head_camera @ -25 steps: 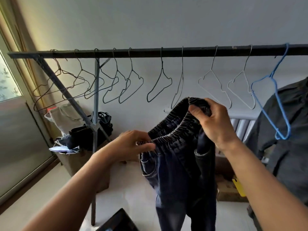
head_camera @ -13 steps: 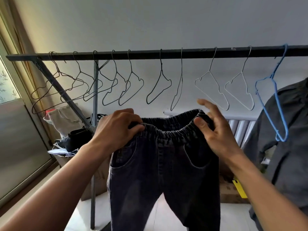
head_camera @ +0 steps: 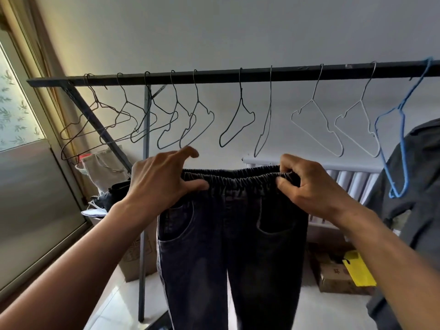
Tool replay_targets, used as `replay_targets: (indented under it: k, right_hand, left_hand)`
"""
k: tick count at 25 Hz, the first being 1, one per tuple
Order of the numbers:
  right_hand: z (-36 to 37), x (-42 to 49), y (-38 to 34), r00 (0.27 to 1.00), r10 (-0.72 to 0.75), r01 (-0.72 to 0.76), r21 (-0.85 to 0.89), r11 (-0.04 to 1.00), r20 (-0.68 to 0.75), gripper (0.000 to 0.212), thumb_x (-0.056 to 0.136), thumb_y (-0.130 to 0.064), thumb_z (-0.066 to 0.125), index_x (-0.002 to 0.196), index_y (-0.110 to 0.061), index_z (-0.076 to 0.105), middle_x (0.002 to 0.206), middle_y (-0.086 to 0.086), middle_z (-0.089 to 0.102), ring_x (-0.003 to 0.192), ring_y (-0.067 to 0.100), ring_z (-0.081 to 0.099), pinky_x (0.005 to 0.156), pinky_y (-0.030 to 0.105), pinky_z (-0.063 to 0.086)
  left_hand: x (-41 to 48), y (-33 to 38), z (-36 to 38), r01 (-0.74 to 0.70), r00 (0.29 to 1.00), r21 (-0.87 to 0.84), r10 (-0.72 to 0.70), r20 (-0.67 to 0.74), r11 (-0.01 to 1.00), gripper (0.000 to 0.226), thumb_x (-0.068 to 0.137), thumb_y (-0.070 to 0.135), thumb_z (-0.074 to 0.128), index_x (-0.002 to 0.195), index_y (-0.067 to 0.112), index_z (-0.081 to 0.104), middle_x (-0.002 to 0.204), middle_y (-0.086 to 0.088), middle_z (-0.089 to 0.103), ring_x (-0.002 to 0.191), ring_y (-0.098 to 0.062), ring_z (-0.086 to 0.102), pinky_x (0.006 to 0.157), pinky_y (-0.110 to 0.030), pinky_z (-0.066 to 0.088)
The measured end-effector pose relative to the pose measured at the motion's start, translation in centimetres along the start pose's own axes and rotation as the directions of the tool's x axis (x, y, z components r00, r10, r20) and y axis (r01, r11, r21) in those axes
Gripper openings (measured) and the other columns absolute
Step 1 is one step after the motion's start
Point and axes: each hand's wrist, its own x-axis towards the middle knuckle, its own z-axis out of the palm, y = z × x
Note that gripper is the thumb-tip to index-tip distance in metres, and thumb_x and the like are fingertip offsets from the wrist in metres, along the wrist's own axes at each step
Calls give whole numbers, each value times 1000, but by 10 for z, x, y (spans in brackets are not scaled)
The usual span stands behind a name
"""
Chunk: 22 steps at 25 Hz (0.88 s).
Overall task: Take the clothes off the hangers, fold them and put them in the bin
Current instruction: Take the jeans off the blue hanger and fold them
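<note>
Black rail spans the frame at the top. Below it the jeans hang free in front of the person, off any hanger, with both legs dropping straight. A second ago they were bunched and twisted, one side hoisted high; now the front faces the camera and the waistband is pulled level and taut. That reads as the shake-out done and the fold about to start, probably leg onto leg.

A grey garment still hangs at the right edge, so the rail is not cleared. A blue hanger dangles just beside it, and the wire hangers along the rail are all bare. Boxes sit on the floor; no bin shows.

The left hand pinches the waistband's left end, thumb pressed on the front and forefinger lifted clear. The right hand grips the other end, fingers curled over the elastic.
</note>
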Motion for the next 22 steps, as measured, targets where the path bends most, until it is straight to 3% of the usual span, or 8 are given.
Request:
replay_targets:
  k: [5, 8, 11, 12, 14, 16, 19, 22]
  right_hand:
    - [20, 1, -17, 992, 98, -82, 173, 981, -81, 26, 85, -17, 64, 71, -13, 43, 60, 2, 43, 52, 12, 36, 52, 29, 33]
    - [37, 2, -28, 985, 133, -113, 171, 979, -110, 36, 84, -29, 72, 70, -13, 42, 60, -3, 43, 54, 11, 37, 52, 26, 32]
    - [57, 2, -43, 973, 104, -98, 41, 994, -205, 33, 85, -27, 71, 76, -17, 41, 63, -9, 42, 58, 14, 41, 54, 30, 29]
    - [64, 1, -48, 965, 84, -81, 24, 996, -248, 31, 85, -24, 70, 81, -17, 41, 65, -9, 43, 61, 15, 42, 57, 30, 28]
    - [77, -2, -56, 955, 77, -63, 56, 996, -286, 31, 85, -21, 70, 91, -17, 40, 75, -8, 47, 66, 16, 47, 60, 31, 36]
    - [88, -6, -61, 958, 113, -76, 146, 986, -263, 36, 85, -23, 71, 103, -15, 41, 88, -8, 51, 75, 14, 53, 68, 31, 45]
    - [99, -14, -65, 961, 196, -120, 347, 930, -193, 43, 85, -31, 72, 114, -17, 44, 97, -12, 54, 87, 9, 60, 77, 23, 50]
    - [106, -22, -65, 986, 157, -124, 402, 907, -50, 70, 73, -43, 79, 129, -26, 39, 116, -12, 52, 106, 3, 54, 89, 17, 46]
  left_hand:
    - [1, 10, 12, 116, 992, 82, -119, 36, 990, 66, 62, 88, 53, 71, 25, 69, 89, 14, 58, 99, -15, 50, 75, -32, 31]
    - [0, 12, 31, 179, 982, 46, -181, 57, 983, 57, 74, 75, 56, 57, 21, 57, 89, 7, 63, 98, -22, 55, 75, -32, 35]
    - [-1, 13, 54, 417, 896, -170, -373, 242, 893, 51, 80, 56, 57, 60, 9, 57, 80, -10, 67, 84, -33, 63, 65, -32, 41]
    - [-2, 13, 58, 511, 848, -316, -410, 336, 799, 49, 80, 52, 59, 63, 6, 61, 77, -12, 67, 78, -32, 64, 64, -34, 45]
    - [-4, 17, 61, 675, 737, -600, -430, 521, 429, 43, 83, 43, 64, 73, 1, 68, 70, -15, 68, 58, -25, 65, 57, -33, 54]
    - [-9, 27, 57, 728, 652, -679, -398, 645, 94, 29, 93, 25, 60, 81, -1, 65, 57, -11, 64, 39, -16, 59, 40, -21, 49]
    - [-14, 37, 51, 696, 639, -709, -351, 685, -117, 24, 97, 17, 56, 78, 2, 60, 53, -8, 60, 37, -15, 58, 38, -21, 47]
    - [-16, 38, 48, 655, 642, -725, -348, 683, -214, 27, 96, 24, 57, 84, 2, 65, 60, -10, 69, 52, -21, 68, 56, -32, 58]
